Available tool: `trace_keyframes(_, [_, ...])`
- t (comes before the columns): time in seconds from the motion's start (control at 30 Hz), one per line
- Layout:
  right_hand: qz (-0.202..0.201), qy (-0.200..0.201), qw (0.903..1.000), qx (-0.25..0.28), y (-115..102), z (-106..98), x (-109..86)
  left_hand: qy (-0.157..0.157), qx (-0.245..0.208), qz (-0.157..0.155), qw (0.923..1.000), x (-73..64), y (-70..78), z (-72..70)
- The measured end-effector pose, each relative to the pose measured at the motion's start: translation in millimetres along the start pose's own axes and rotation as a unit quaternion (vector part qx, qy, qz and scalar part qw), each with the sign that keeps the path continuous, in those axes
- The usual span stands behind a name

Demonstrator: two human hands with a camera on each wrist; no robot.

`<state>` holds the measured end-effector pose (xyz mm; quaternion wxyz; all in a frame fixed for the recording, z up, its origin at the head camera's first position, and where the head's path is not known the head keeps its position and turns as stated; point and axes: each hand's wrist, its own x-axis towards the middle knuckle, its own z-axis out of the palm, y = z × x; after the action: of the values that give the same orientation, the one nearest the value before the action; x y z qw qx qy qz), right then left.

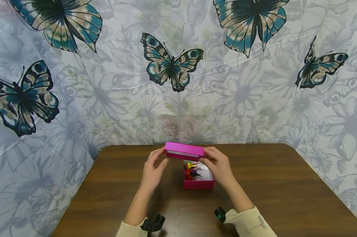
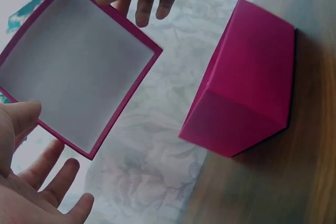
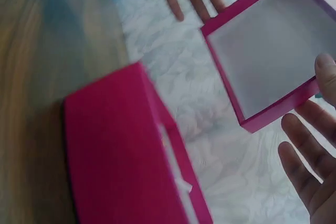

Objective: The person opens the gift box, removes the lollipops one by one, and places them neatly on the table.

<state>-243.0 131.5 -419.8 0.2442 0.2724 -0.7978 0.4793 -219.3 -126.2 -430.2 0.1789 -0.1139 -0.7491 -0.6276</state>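
Between both hands a pink box lid (image 1: 184,150) is held up, its white inside (image 2: 79,66) facing the wrist cameras. The left hand (image 1: 153,169) grips one edge, thumb on the rim and fingers behind it. On the opposite edge, the right hand (image 1: 218,164) pinches the lid in the same way. Below and slightly right of the lid, the pink box (image 1: 198,185) stands uncovered on the table. Small red, yellow and dark items (image 1: 191,171) lie in its left part, beside white lining or wrapping (image 1: 204,171). The lid overlaps the box's far edge in the head view.
The brown wooden table (image 1: 113,184) reaches back to a hanging cloth (image 1: 113,108) printed with butterflies and flowers. Each wrist wears a black band (image 1: 153,223), near cream sleeves (image 1: 250,222).
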Motion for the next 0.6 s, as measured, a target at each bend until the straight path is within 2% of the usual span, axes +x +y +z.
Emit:
trace_keyframes(0.1, [0.028, -0.001, 0.9991, 0.032, -5.2, 7.7, 7.0, 0.018, -0.003, -0.006, 0.9998, 1.3, 0.4, -6.8])
trace_keyframes(0.23, [0.062, -0.011, 0.9978, 0.021, -9.8, 16.9, 14.1, 0.034, -0.018, -0.036, 0.9986, 2.7, 0.5, -15.9])
trace_keyframes(0.4, [0.137, -0.03, 0.9893, 0.041, -14.5, 30.6, 20.4, 0.058, 0.003, -0.075, 0.9955, 5.6, -0.3, -29.8])
trace_keyframes(0.53, [0.179, -0.046, 0.9813, 0.055, -18.5, 44.2, 25.2, 0.057, 0.03, -0.094, 0.9935, 7.5, -3.3, -41.9])
trace_keyframes(0.6, [0.184, -0.051, 0.9803, 0.05, -20.3, 51.0, 27.3, 0.051, 0.035, -0.103, 0.9927, 7.9, -4.5, -46.5])
